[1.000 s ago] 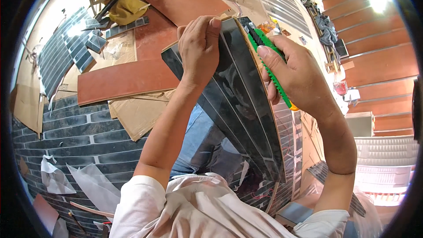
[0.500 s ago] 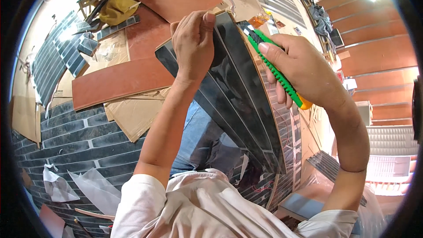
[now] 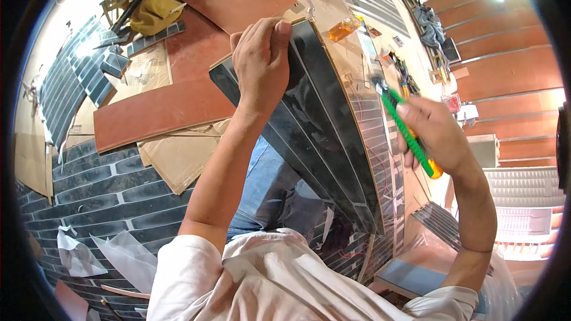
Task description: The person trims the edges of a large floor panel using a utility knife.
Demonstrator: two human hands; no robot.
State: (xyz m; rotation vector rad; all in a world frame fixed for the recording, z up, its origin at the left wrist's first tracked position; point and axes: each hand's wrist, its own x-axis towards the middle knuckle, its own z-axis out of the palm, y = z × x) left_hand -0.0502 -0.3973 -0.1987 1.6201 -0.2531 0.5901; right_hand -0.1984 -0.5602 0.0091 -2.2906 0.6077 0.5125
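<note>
Left hand (image 3: 262, 68): we have its fingers (image 3: 254, 38) curled over the upper edge of the dark panel (image 3: 324, 125), the thumb pressed near the top; the grip is tight.
Dark panel: it slants from our left fingers down toward us and to the right, pale lines running lengthwise, a thin tan edge facing our right fingers.
Right hand (image 3: 440, 134): we hold the green utility knife (image 3: 409, 132) with the fingers wrapped round its handle, a little blurred, clear of the panel and to its right.
Green utility knife: its metal end sticks out ahead of our right thumb, up and to the left; its yellow butt shows below the fingers.
Amber box (image 3: 343, 30): we see it beyond and between both sets of fingers.
Red-brown board (image 3: 157, 113): it lies left of and below our left fingers, partly over the cardboard (image 3: 178, 157).
Mustard cloth (image 3: 156, 16): it sits well to the left of our left fingers.
Brick-patterned flooring (image 3: 83, 184): it spreads below and left of our left fingers, bearing thin white sheets (image 3: 128, 258).
</note>
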